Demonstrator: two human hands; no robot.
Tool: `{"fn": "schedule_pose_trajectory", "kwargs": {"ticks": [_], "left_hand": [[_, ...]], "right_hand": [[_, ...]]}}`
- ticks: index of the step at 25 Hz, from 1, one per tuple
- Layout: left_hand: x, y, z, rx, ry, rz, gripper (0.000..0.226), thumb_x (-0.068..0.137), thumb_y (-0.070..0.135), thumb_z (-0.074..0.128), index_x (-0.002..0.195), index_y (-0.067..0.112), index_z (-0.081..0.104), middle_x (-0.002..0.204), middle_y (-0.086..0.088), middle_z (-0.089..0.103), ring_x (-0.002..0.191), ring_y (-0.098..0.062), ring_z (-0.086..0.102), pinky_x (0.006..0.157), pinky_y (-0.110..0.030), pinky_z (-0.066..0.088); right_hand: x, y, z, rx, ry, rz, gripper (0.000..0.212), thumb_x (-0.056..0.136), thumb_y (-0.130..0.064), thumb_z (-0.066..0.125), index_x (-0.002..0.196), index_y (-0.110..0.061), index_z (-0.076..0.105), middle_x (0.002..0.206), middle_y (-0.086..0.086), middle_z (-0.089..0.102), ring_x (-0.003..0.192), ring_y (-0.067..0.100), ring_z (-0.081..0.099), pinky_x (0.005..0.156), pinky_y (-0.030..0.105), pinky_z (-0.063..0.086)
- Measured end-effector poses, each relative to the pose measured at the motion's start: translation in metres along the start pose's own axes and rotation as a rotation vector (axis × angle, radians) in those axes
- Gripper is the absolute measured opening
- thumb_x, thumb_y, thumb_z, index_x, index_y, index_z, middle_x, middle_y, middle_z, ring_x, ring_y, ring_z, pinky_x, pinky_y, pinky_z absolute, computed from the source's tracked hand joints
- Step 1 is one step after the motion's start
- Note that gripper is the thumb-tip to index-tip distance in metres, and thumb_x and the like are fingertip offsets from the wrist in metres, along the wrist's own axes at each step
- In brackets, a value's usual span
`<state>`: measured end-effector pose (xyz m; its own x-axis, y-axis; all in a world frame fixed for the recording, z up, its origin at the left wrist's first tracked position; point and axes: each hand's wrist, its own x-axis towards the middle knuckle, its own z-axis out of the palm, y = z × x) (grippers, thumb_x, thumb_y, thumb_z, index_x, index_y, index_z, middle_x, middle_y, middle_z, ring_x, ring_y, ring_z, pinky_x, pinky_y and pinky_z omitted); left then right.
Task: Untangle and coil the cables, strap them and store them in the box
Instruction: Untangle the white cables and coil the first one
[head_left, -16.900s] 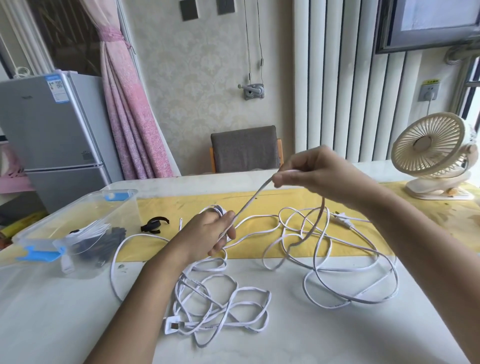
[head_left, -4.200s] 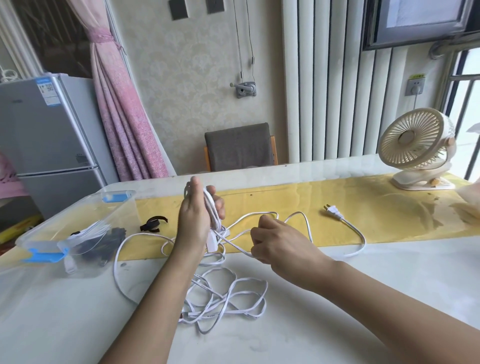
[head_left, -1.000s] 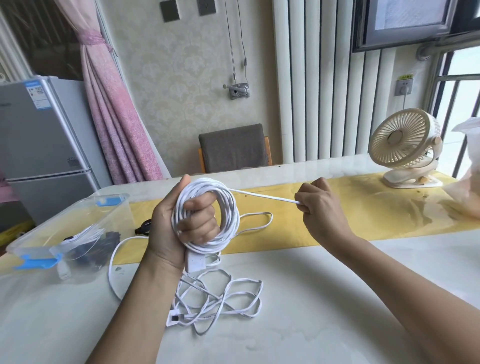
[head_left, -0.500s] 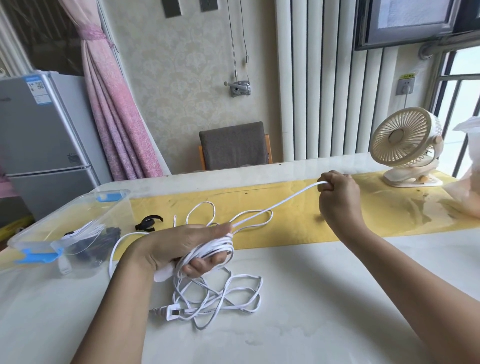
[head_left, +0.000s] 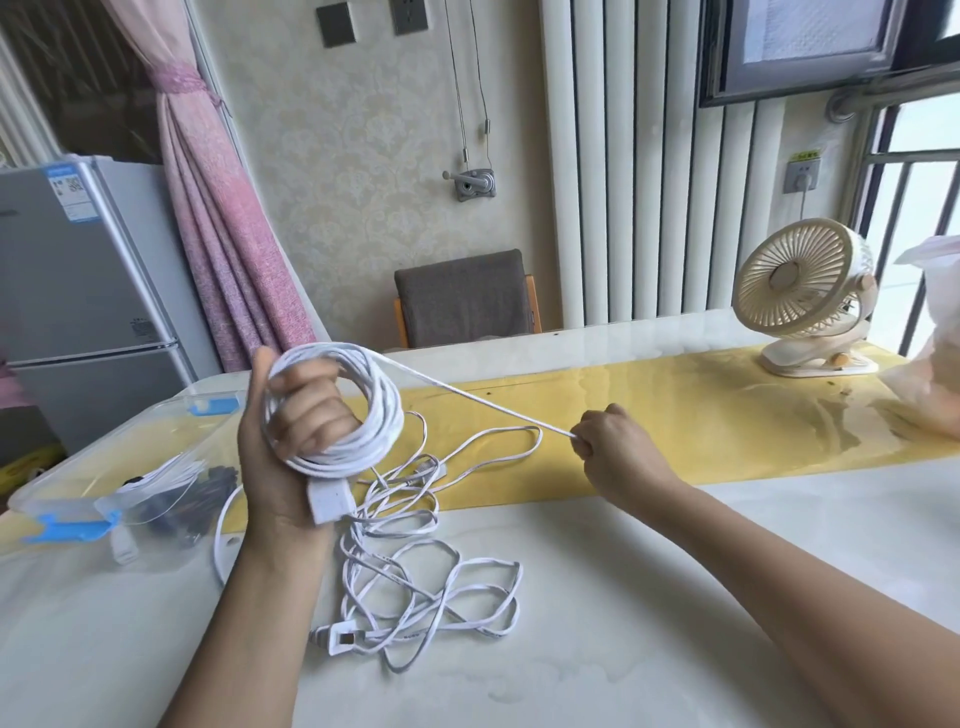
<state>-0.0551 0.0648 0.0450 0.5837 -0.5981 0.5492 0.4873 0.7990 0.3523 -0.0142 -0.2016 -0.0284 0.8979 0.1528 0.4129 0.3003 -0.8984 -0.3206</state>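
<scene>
My left hand (head_left: 291, 441) is raised above the table and grips a coil of white cable (head_left: 379, 415) wound round its fingers; a white socket block (head_left: 328, 500) hangs below the palm. A taut strand runs from the coil's top to my right hand (head_left: 615, 452), which pinches it over the yellow runner. A slack loop of the same cable (head_left: 498, 441) lies on the runner. A second white cable (head_left: 431, 597) lies tangled on the table with its plug (head_left: 337, 638) at the front. The clear plastic box (head_left: 104, 467) with blue latches stands at the left and holds a white cable and black straps.
A cream desk fan (head_left: 805, 296) stands on the yellow runner (head_left: 701, 415) at the right, with a plastic bag (head_left: 930, 364) beside it at the edge. A grey chair (head_left: 465, 299) is behind the table, a fridge (head_left: 78, 301) at the far left.
My left hand has risen again from near the table with the coil upright round its fingers. My right hand has moved left and lower along the strand, laying another turn.
</scene>
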Motion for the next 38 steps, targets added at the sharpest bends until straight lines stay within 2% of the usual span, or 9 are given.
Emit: {"fn": "schedule_pose_trajectory", "kwargs": {"ticks": [5, 9, 13, 17, 20, 25, 30, 33, 38], "left_hand": [[-0.006, 0.023, -0.021, -0.071, 0.262, 0.326, 0.028, 0.093, 0.023, 0.038, 0.071, 0.01, 0.047, 0.054, -0.004, 0.04, 0.048, -0.009, 0.033, 0.059, -0.026, 0.032], [-0.002, 0.025, -0.028, 0.118, 0.407, 0.546, 0.049, 0.098, 0.039, 0.032, 0.067, 0.007, 0.052, 0.054, -0.002, 0.046, 0.046, -0.012, 0.043, 0.053, -0.024, 0.041], [0.015, 0.008, -0.021, 0.671, 0.844, 0.67, 0.047, 0.094, 0.058, 0.034, 0.066, 0.021, 0.042, 0.048, 0.01, 0.034, 0.041, -0.005, 0.033, 0.043, -0.016, 0.033], [0.024, -0.012, -0.027, 1.268, 0.984, 0.584, 0.042, 0.099, 0.045, 0.035, 0.068, 0.018, 0.042, 0.045, 0.004, 0.035, 0.037, -0.01, 0.034, 0.04, -0.016, 0.027], [0.02, -0.016, -0.043, 1.761, 0.78, 0.358, 0.045, 0.099, 0.039, 0.042, 0.062, 0.013, 0.043, 0.05, -0.006, 0.035, 0.038, -0.015, 0.034, 0.042, -0.023, 0.03], [0.009, -0.024, -0.061, 2.429, 0.567, -0.2, 0.076, 0.083, 0.07, 0.028, 0.068, -0.001, 0.052, 0.052, -0.012, 0.048, 0.051, -0.026, 0.049, 0.058, -0.044, 0.044], [0.013, -0.038, -0.049, 2.217, 0.567, -0.395, 0.055, 0.093, 0.058, 0.039, 0.057, 0.017, 0.047, 0.05, 0.0, 0.043, 0.046, -0.012, 0.041, 0.053, -0.029, 0.036], [0.015, -0.046, -0.036, 1.843, 0.627, -0.495, 0.061, 0.089, 0.064, 0.039, 0.069, 0.007, 0.052, 0.049, -0.003, 0.043, 0.041, -0.012, 0.035, 0.045, -0.023, 0.031], [0.018, -0.06, -0.018, 1.252, 0.67, -0.626, 0.058, 0.091, 0.061, 0.031, 0.067, 0.011, 0.049, 0.05, 0.002, 0.035, 0.041, -0.009, 0.023, 0.04, -0.02, 0.015]], "right_hand": [[-0.012, -0.025, 0.004, -0.202, -0.281, -0.263, 0.034, 0.086, 0.001, 0.038, 0.06, -0.02, 0.031, 0.065, -0.006, 0.03, 0.087, 0.018, 0.029, 0.055, 0.027, 0.028], [-0.02, -0.038, 0.007, -0.279, -0.257, -0.496, 0.024, 0.09, -0.003, 0.039, 0.089, -0.014, 0.061, 0.074, -0.001, 0.037, 0.098, 0.023, 0.04, 0.062, 0.024, 0.019], [-0.026, -0.053, 0.004, -0.229, -0.194, -0.699, 0.023, 0.065, 0.009, 0.056, 0.057, -0.012, 0.056, 0.06, 0.0, 0.033, 0.069, 0.03, 0.053, 0.045, 0.022, 0.003], [-0.031, -0.06, 0.005, -0.168, -0.145, -0.789, 0.033, 0.056, 0.005, 0.053, 0.051, -0.022, 0.035, 0.054, -0.004, 0.028, 0.058, 0.025, 0.048, 0.039, 0.018, 0.007], [-0.034, -0.063, 0.001, -0.14, -0.136, -0.803, 0.023, 0.053, 0.002, 0.046, 0.049, -0.02, 0.039, 0.051, -0.003, 0.034, 0.058, 0.022, 0.043, 0.04, 0.023, 0.022], [-0.035, -0.072, -0.019, 0.142, -0.185, -0.779, 0.037, 0.066, 0.008, 0.056, 0.059, -0.023, 0.037, 0.063, -0.005, 0.039, 0.068, 0.017, 0.032, 0.059, 0.03, 0.037], [-0.036, -0.073, -0.055, 0.778, -0.693, -0.4, 0.029, 0.086, -0.019, 0.066, 0.066, -0.025, 0.047, 0.074, 0.016, 0.046, 0.067, 0.025, 0.039, 0.064, 0.032, 0.034], [-0.029, -0.063, -0.064, 0.897, -0.544, -0.312, 0.027, 0.092, -0.023, 0.057, 0.066, -0.027, 0.057, 0.065, -0.007, 0.052, 0.062, 0.011, 0.046, 0.061, 0.02, 0.036], [-0.019, -0.046, -0.061, 0.939, -0.367, -0.165, 0.025, 0.087, -0.031, 0.058, 0.073, -0.011, 0.065, 0.054, -0.013, 0.047, 0.056, 0.005, 0.039, 0.054, 0.014, 0.03]]}}
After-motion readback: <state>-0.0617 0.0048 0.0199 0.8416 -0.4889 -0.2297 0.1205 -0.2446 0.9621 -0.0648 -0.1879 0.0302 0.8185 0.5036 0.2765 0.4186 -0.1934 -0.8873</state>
